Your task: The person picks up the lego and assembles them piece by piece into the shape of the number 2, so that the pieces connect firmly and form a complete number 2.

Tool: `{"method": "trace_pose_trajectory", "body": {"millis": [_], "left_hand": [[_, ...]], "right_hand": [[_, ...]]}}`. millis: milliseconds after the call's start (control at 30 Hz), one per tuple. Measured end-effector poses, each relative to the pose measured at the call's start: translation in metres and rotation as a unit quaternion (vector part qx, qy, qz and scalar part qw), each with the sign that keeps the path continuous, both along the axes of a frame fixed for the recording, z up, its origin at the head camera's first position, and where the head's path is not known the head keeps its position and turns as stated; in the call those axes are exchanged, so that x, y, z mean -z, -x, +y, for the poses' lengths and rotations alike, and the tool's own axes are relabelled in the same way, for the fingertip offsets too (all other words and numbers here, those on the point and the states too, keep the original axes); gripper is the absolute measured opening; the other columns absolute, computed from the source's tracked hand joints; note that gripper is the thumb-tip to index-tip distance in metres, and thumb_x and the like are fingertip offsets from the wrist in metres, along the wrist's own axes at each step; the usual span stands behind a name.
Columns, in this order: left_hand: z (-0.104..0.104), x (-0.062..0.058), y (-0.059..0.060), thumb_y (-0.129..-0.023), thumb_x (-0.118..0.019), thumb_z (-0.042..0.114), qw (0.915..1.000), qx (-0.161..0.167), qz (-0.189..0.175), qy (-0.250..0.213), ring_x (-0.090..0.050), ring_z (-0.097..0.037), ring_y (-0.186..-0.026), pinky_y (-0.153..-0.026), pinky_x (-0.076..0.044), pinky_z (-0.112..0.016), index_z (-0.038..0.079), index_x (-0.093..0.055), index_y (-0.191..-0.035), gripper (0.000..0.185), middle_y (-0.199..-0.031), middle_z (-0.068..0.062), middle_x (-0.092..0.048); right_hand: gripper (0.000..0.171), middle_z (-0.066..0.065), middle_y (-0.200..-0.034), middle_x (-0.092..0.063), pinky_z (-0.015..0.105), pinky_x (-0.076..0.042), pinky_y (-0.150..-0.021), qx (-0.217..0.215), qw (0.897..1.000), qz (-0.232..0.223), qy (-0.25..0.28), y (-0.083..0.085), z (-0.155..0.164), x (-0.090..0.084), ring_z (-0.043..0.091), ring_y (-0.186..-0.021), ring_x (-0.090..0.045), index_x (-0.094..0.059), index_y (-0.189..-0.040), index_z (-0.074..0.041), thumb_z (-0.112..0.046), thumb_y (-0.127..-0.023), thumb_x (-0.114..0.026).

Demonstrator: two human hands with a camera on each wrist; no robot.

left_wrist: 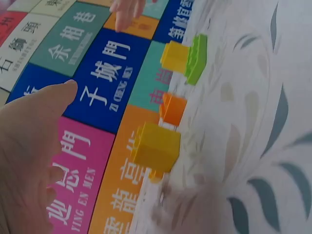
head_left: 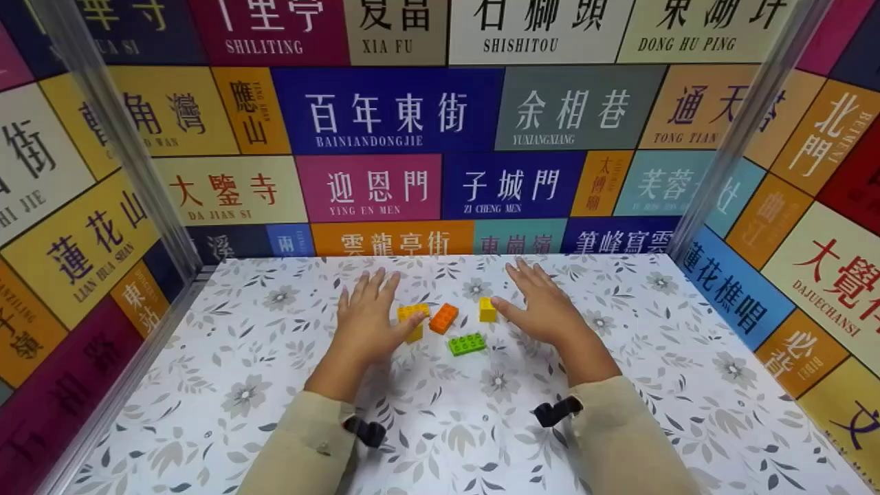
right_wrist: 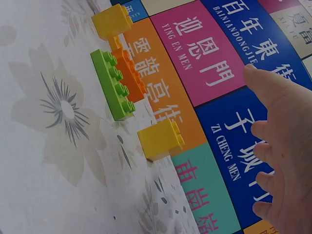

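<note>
My left hand (head_left: 366,322) is held out with its fingers straight and spread, its thumb in front of part of a yellow toy brick (left_wrist: 157,147). A smaller yellow-orange piece (head_left: 411,310) shows just behind that thumb. To their right lie an orange brick (head_left: 444,318) and, closer to me, a bright green studded brick (head_left: 467,344). Another yellow brick (head_left: 487,313) stands beside the thumb of my right hand (head_left: 550,313), whose fingers are stretched out too. In the wrist views, neither hand grips a brick.
The bricks lie on a white table (head_left: 481,440) patterned with grey flowers and leaves. Panels with coloured street-name signs (head_left: 385,110) rise behind and at both sides. Clear strips (head_left: 117,124) run up the corners. Dark straps (head_left: 364,431) sit at both cuffs.
</note>
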State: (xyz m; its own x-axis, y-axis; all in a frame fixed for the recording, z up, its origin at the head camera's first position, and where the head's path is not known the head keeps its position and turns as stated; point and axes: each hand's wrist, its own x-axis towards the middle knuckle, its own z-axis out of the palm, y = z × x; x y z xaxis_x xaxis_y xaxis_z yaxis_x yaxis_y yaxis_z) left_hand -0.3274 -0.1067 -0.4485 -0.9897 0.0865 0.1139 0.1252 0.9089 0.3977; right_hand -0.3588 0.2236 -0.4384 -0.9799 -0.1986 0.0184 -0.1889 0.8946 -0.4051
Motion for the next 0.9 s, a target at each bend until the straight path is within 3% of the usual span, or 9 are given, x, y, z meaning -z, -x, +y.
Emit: {"method": "trace_pose_trajectory", "body": {"millis": [267, 467, 633, 733, 900], "left_hand": [[0.015, -0.003, -0.008, -0.095, -0.062, 0.073, 0.9996, 0.022, -0.002, -0.017, -0.009, -0.031, -0.170, -0.134, -0.007, -0.067, 0.034, -0.024, -0.171, 0.093, -0.181, 0.000, -0.019], [0.030, 0.000, -0.013, -0.095, -0.058, 0.077, 0.9978, 0.060, 0.011, -0.024, -0.015, -0.032, -0.169, -0.132, -0.018, -0.067, 0.033, -0.028, -0.170, 0.093, -0.181, 0.000, -0.022], [0.041, 0.005, -0.015, -0.095, -0.060, 0.076, 0.9969, 0.074, 0.007, -0.025, -0.024, -0.034, -0.166, -0.130, -0.024, -0.068, 0.031, -0.030, -0.170, 0.092, -0.178, -0.003, -0.029], [0.045, 0.009, -0.015, -0.094, -0.063, 0.075, 0.9961, 0.075, -0.008, -0.044, -0.031, -0.032, -0.162, -0.129, -0.030, -0.064, 0.030, -0.035, -0.168, 0.091, -0.175, -0.003, -0.035], [0.049, 0.016, -0.013, -0.092, -0.074, 0.067, 0.9886, 0.083, -0.052, -0.115, -0.040, -0.031, -0.158, -0.126, -0.037, -0.061, 0.030, -0.041, -0.165, 0.088, -0.171, -0.004, -0.041]], "right_hand": [[0.088, -0.008, -0.182, -0.009, 0.072, -0.013, -0.130, -0.036, 0.999, -0.001, 0.005, -0.007, 0.005, 0.003, 0.032, -0.170, -0.005, -0.017, -0.170, -0.042, -0.080, -0.098, -0.050], [0.077, 0.000, -0.176, -0.034, 0.069, -0.024, -0.129, -0.071, 0.997, -0.003, 0.042, -0.012, 0.005, 0.005, 0.034, -0.166, -0.027, -0.034, -0.166, -0.043, -0.072, -0.099, -0.059], [0.077, 0.006, -0.171, -0.043, 0.067, -0.030, -0.128, -0.082, 0.995, -0.003, 0.051, -0.013, 0.002, 0.007, 0.037, -0.160, -0.038, -0.043, -0.163, -0.040, -0.073, -0.096, -0.063], [0.077, 0.006, -0.167, -0.049, 0.065, -0.032, -0.128, -0.084, 0.995, -0.007, 0.058, -0.013, 0.000, 0.009, 0.036, -0.157, -0.043, -0.047, -0.161, -0.037, -0.072, -0.095, -0.065], [0.074, 0.000, -0.160, -0.058, 0.062, -0.043, -0.121, -0.100, 0.992, -0.023, 0.078, -0.012, -0.003, 0.011, 0.033, -0.145, -0.056, -0.053, -0.158, -0.035, -0.069, -0.094, -0.070]]}}
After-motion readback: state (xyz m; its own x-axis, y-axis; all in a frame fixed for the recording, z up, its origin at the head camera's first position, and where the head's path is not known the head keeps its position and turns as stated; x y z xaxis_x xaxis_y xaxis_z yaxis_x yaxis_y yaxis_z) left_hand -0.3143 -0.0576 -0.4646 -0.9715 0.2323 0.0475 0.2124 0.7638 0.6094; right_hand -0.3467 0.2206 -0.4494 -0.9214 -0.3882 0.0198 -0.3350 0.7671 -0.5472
